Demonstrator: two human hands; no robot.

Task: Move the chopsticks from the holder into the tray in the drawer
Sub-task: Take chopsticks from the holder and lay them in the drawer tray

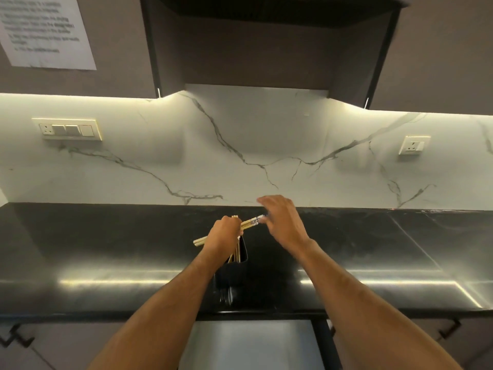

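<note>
Chopsticks (249,223), bundle: gripped crosswise in left hand (226,232), frame centre, above black holder (236,265). Right hand (282,222): fingers spread, empty, at bundle's decorated ends. Advice: square those ends before lowering to the drawer.

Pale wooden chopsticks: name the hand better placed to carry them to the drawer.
Left. The left hand already grips the pale wooden chopsticks; the right hand is open at their tips.

blk counter (106,236) | marble backsplash (240,134) | under-cab light strips (66,98)

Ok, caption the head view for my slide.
Left hand grips chopsticks above the black holder; right hand touches their tips.
</note>
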